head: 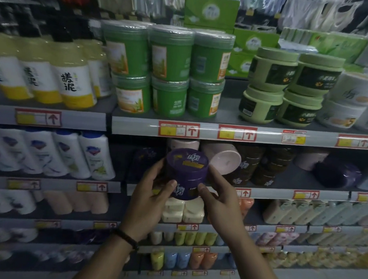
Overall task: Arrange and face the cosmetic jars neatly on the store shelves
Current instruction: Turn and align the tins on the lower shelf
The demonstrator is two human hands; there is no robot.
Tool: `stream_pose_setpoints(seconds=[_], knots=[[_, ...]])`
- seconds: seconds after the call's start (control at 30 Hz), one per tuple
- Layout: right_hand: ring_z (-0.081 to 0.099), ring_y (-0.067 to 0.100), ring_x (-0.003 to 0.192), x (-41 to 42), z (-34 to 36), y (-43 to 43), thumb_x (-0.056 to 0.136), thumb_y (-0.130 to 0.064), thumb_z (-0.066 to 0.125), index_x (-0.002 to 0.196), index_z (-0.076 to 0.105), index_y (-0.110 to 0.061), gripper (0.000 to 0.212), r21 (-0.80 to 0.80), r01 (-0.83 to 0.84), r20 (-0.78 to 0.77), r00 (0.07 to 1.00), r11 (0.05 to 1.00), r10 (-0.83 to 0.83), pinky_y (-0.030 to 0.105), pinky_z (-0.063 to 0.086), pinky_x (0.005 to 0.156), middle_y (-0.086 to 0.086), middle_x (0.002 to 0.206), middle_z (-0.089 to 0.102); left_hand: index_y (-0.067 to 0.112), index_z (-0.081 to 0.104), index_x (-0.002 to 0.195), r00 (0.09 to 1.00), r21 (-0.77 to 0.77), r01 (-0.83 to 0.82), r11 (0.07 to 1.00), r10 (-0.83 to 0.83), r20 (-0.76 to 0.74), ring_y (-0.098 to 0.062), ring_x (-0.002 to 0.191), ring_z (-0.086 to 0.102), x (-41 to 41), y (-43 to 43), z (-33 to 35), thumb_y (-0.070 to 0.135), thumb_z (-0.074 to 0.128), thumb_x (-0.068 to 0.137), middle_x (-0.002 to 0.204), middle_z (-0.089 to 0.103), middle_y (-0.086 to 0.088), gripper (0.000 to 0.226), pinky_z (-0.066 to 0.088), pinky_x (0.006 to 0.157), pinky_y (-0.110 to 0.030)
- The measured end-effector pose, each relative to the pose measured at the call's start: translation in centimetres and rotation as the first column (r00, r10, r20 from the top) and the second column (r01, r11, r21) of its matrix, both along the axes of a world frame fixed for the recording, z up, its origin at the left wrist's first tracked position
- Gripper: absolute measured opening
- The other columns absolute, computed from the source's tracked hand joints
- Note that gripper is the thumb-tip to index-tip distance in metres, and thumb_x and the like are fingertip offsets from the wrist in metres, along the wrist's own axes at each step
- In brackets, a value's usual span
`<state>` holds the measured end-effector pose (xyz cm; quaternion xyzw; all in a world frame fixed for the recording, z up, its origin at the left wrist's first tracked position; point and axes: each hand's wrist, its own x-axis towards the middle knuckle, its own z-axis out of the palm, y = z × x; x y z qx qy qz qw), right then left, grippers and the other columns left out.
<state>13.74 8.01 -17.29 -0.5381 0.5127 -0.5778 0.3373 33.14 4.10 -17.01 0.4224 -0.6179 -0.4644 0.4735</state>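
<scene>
- A grey metal shelf rail with red-and-yellow price tags point(271, 135) is running across the upper middle of the view and is serving here as the landmark.
- A round dark purple plastic jar with white lettering point(187, 173) is being held in the air just below that rail, in front of the bay under it. It is tilting so that both its lid face and its side are showing.
- The left hand point(149, 199) is gripping the jar's left side, fingers curled round it and the thumb pressing on the lower front. A dark beaded bracelet point(126, 238) is sitting on that wrist.
- The right hand point(220, 200) is gripping the jar's right side, with its thumb lying on the lower front near the left thumb.
- Under the rail, just right of the held jar, a pale pink round jar point(224, 160) is lying tipped over, its flat end facing outward.
- Further right under the rail, dark brown jars point(268, 166) are standing stacked.
- Above the rail, tall green plastic tubs with wrapped lids point(171, 75) are standing two high, and to their right pale green squat jars with dark labels point(286, 87) are stacked likewise.
- Below the rail's left end, white bottles with blue caps point(72, 155) are standing in a row.
</scene>
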Motion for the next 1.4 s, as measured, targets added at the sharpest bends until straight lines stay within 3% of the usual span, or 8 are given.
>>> stream_pose_setpoints(seconds=[0.37, 0.6, 0.73, 0.87, 1.0, 1.2, 1.27, 1.4], knots=[[0.067, 0.015, 0.130, 4.7, -0.6, -1.9, 0.106, -0.001, 0.062, 0.154, 0.056, -0.020, 0.052, 0.021, -0.030, 0.037, 0.999, 0.999, 0.029, 0.029, 0.061, 0.096, -0.005, 0.140, 0.072, 0.036, 0.048, 0.154, 1.000, 0.004, -0.011, 1.000, 0.011, -0.010, 0.003, 0.131, 0.058, 4.7, -1.6, -0.1, 0.015, 0.065, 0.103, 0.149, 0.059, 0.015, 0.058, 0.052, 0.108, -0.026], [0.065, 0.016, 0.135, 5.5, -0.5, -3.9, 0.102, -0.012, 0.065, 0.152, 0.058, -0.021, 0.051, -0.026, -0.054, 0.036, 0.998, 0.998, 0.055, 0.049, 0.056, 0.110, -0.006, 0.143, 0.071, 0.035, 0.048, 0.155, 0.998, -0.017, -0.050, 0.999, 0.050, 0.022, -0.002, 0.135, 0.057, 5.7, -2.5, 0.1, 0.019, 0.066, 0.103, 0.149, 0.059, 0.014, 0.057, 0.048, 0.112, -0.034], [0.068, 0.019, 0.130, 5.8, -0.7, -4.8, 0.099, -0.015, 0.066, 0.147, 0.061, -0.022, 0.048, -0.052, -0.052, 0.045, 0.997, 0.997, 0.054, 0.055, 0.056, 0.108, -0.004, 0.137, 0.074, 0.033, 0.048, 0.155, 0.996, -0.027, -0.081, 0.996, 0.082, 0.023, -0.002, 0.136, 0.057, 5.6, -2.9, 0.2, 0.016, 0.064, 0.103, 0.147, 0.061, 0.016, 0.056, 0.047, 0.114, -0.035], [0.068, 0.017, 0.127, 5.8, -1.2, -5.5, 0.102, -0.008, 0.069, 0.145, 0.062, -0.024, 0.046, -0.061, -0.041, 0.041, 0.998, 0.997, 0.044, 0.051, 0.058, 0.106, -0.007, 0.135, 0.073, 0.031, 0.047, 0.156, 0.995, -0.024, -0.094, 0.995, 0.094, 0.031, -0.002, 0.137, 0.056, 5.5, -2.9, 0.2, 0.018, 0.063, 0.103, 0.147, 0.061, 0.017, 0.056, 0.046, 0.114, -0.033], [0.064, 0.006, 0.123, 6.1, -1.7, -5.6, 0.100, -0.012, 0.075, 0.140, 0.060, -0.042, 0.053, -0.034, 0.045, -0.007, 0.999, 0.998, -0.046, 0.033, 0.057, 0.104, -0.005, 0.135, 0.062, 0.037, 0.046, 0.155, 0.991, -0.001, -0.122, 0.992, 0.122, 0.062, 0.001, 0.130, 0.059, 5.5, -2.8, 0.0, 0.013, 0.072, 0.098, 0.145, 0.061, 0.022, 0.067, 0.051, 0.106, -0.025], [0.067, 0.003, 0.120, 7.3, -2.2, -6.1, 0.099, -0.009, 0.075, 0.142, 0.063, -0.038, 0.053, -0.041, 0.048, -0.006, 0.999, 0.998, -0.048, 0.022, 0.057, 0.099, -0.006, 0.133, 0.067, 0.039, 0.046, 0.154, 0.988, 0.011, -0.149, 0.989, 0.148, 0.052, 0.000, 0.127, 0.062, 6.5, -3.6, -1.2, 0.008, 0.079, 0.092, 0.141, 0.063, 0.024, 0.077, 0.052, 0.101, -0.026], [0.068, 0.003, 0.119, 8.1, -2.4, -6.2, 0.098, -0.008, 0.076, 0.138, 0.066, -0.036, 0.050, -0.035, 0.087, 0.036, 0.996, 0.996, -0.086, 0.025, 0.058, 0.100, -0.006, 0.132, 0.069, 0.040, 0.046, 0.153, 0.990, 0.008, -0.131, 0.991, 0.131, 0.046, 0.002, 0.127, 0.062, 6.8, -4.0, -1.3, 0.008, 0.079, 0.092, 0.138, 0.065, 0.026, 0.076, 0.052, 0.100, -0.022], [0.071, 0.010, 0.120, 9.4, -3.2, -6.7, 0.097, -0.009, 0.078, 0.132, 0.069, -0.021, 0.038, 0.033, 0.132, 0.155, 0.978, 0.991, -0.136, 0.043, 0.061, 0.103, -0.005, 0.124, 0.077, 0.037, 0.045, 0.154, 0.993, 0.014, -0.109, 0.994, 0.108, 0.045, 0.005, 0.124, 0.063, 7.3, -5.2, -1.7, 0.009, 0.079, 0.092, 0.133, 0.066, 0.029, 0.076, 0.052, 0.094, -0.012]])
